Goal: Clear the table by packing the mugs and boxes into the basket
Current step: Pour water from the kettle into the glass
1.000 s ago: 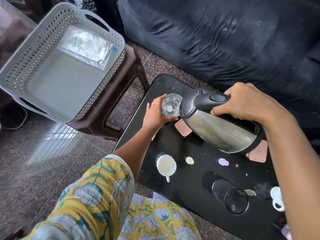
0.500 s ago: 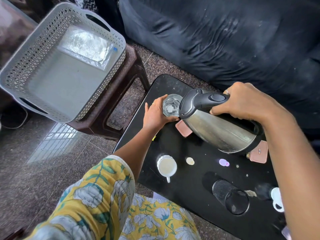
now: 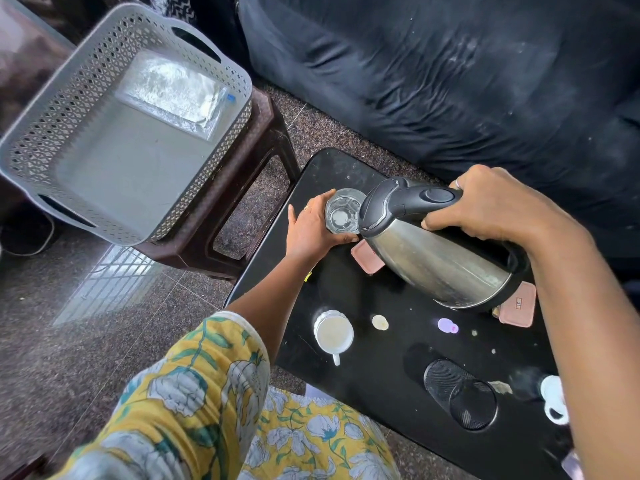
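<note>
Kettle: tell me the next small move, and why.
Probably level the kettle and set it on the table. It is tilted, spout at the glass, with the right hand gripping it and the left hand holding the glass; both hands are taken while the mug waits outside the basket.

Grey lattice basket [image 3: 41, 133]; black table [image 3: 381, 375]; yellow floral sleeve [image 3: 194, 393].

The head view looks forward and steeply down from above the person's lap, wide-angled, so straight edges bow near the borders; the black table [image 3: 381, 375] lies close below at lower right; left hand [image 3: 311, 230] and right hand [image 3: 491, 206] reach into mid-frame; the basket [image 3: 52, 140] on its stool [image 3: 263, 140] sits farther off, upper left; a dark sofa [image 3: 450, 81] fills the top.
</note>
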